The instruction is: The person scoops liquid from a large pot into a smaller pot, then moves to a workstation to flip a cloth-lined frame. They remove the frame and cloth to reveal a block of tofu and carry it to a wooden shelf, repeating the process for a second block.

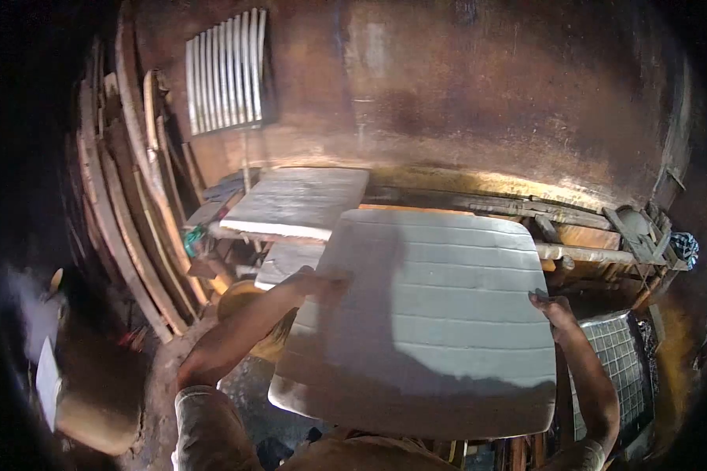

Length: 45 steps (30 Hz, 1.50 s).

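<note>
A large pale panel (471, 314) with rounded corners and several straight grooves across its face is held up in front of my body. My left hand (322, 284) grips its left edge, with the fingers partly lost in shadow. At the opposite edge, my right hand (554, 308) is closed around the rim, the thumb showing on the front. A dark shadow falls over the panel's left side and lower part. What lies directly behind it is hidden.
A similar flat slab (298, 200) lies on a bench at the back left. Long wooden planks (126, 204) lean on the left wall. Timber pieces (581, 235) are stacked at the back right, above a wire-grid panel (614, 365). Corrugated sheet (226, 72) hangs on the wall.
</note>
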Each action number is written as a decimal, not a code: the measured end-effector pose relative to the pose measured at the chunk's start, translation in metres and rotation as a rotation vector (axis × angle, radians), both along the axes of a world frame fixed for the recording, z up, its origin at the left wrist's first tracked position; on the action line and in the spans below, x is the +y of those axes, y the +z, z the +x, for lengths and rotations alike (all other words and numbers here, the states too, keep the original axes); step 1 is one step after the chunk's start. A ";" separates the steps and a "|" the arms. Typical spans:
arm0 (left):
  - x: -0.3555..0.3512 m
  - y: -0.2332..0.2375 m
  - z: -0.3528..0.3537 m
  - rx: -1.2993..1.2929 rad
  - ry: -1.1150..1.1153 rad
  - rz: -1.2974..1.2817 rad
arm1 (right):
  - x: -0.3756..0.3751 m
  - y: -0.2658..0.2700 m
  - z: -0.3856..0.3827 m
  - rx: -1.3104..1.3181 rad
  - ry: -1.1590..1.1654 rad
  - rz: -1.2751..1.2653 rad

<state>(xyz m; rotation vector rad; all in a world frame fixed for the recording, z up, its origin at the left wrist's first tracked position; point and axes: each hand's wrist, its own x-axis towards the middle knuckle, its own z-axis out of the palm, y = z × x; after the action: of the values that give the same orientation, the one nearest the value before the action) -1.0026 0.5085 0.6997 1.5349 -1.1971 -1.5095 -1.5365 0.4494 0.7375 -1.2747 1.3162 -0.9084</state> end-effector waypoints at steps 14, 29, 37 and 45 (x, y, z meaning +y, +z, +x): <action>-0.348 -0.026 0.020 -0.376 0.176 0.259 | -0.355 -0.092 0.029 -0.040 -0.067 -0.029; -0.430 -0.037 0.054 -0.323 0.222 0.170 | -0.482 -0.153 0.088 0.094 -0.002 -0.113; -0.336 -0.106 0.061 -0.168 0.183 -0.092 | -0.376 -0.196 0.023 -0.092 0.149 -0.275; -0.152 -0.133 0.004 0.109 0.507 -0.302 | -0.147 -0.186 0.047 -0.369 -0.089 0.081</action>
<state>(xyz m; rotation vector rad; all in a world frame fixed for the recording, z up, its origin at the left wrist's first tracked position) -0.9982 0.3569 0.5665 1.3949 -0.8409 -1.0136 -1.4890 0.3027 0.5519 -0.9370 1.1106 -1.0831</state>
